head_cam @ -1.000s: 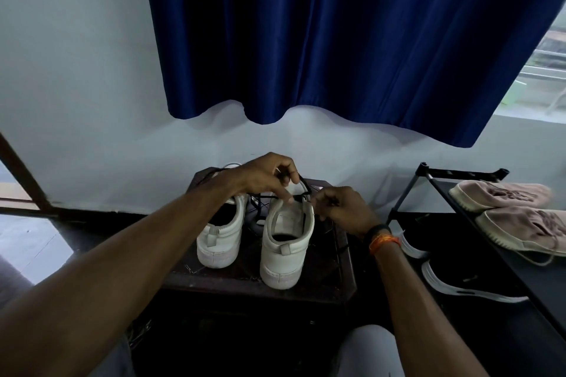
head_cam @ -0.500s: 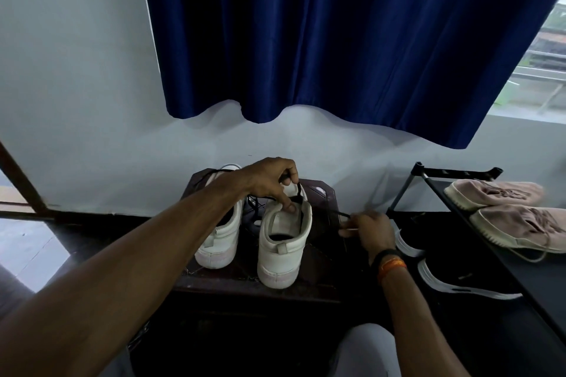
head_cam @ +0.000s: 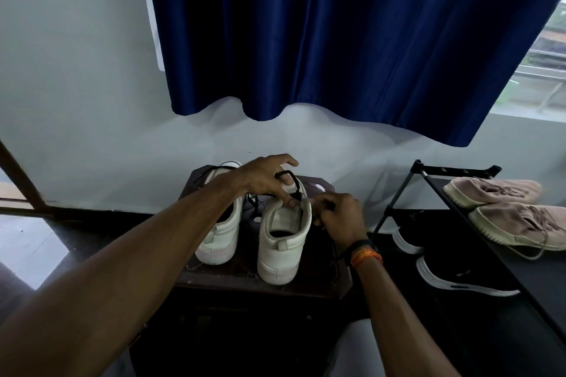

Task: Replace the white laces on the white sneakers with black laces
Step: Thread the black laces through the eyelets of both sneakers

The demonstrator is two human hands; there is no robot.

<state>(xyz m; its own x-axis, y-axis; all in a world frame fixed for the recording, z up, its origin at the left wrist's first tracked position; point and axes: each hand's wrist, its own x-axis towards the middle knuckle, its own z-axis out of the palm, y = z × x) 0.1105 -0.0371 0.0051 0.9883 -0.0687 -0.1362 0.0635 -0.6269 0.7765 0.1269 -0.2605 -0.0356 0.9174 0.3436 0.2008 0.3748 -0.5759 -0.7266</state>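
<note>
Two white sneakers stand heel-toward-me on a dark wooden stool (head_cam: 232,280). The right sneaker (head_cam: 283,242) has a black lace (head_cam: 288,176) looping over its tongue. My left hand (head_cam: 269,179) reaches over that sneaker's top and pinches the black lace near the eyelets. At the shoe's right side, my right hand (head_cam: 338,217) pinches another part of the black lace, whose free end trails down by my wrist. The left sneaker (head_cam: 222,232) is partly hidden under my left forearm. No white laces are visible.
A black shoe rack (head_cam: 453,173) stands at the right with a pair of beige shoes (head_cam: 505,208) on top and black shoes with white soles (head_cam: 453,278) beneath. A blue curtain (head_cam: 352,40) hangs above against the white wall.
My right hand had pulled the lace out to the right, and now it is back against the right sneaker's side. My left hand stayed over the shoe's top.
</note>
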